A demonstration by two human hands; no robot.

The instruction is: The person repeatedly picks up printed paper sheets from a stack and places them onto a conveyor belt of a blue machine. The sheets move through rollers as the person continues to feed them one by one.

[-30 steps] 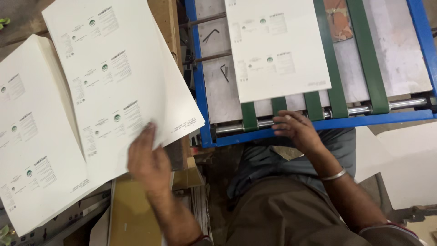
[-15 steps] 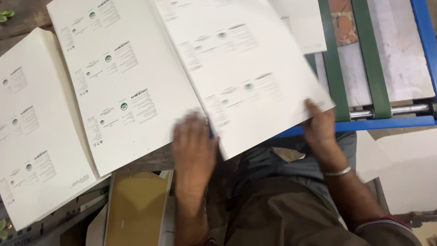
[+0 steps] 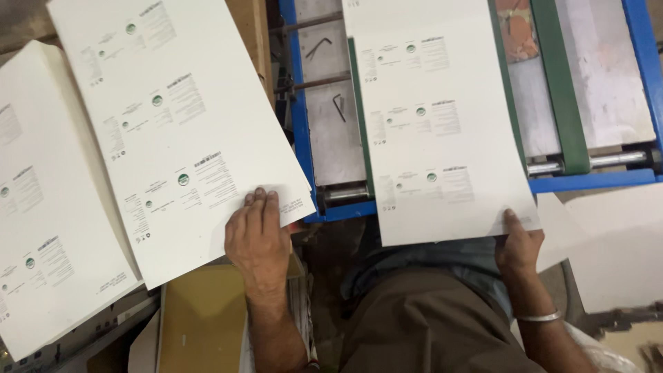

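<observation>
The blue-framed machine bed (image 3: pixel 639 76) with green belts (image 3: pixel 561 90) fills the upper right. I judge the step as sheet transfer: my right hand (image 3: pixel 519 243) pinches the near corner of the printed sheet (image 3: pixel 442 124) on the bed; my left hand (image 3: pixel 259 238) presses flat, fingers together, on the stacked sheet (image 3: pixel 179 131). Next move calls for aligned edges.

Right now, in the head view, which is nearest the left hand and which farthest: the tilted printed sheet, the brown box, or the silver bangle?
1. Tilted printed sheet: under the left hand.
2. Brown box: just below-left.
3. Silver bangle: far right, on the other wrist.
</observation>
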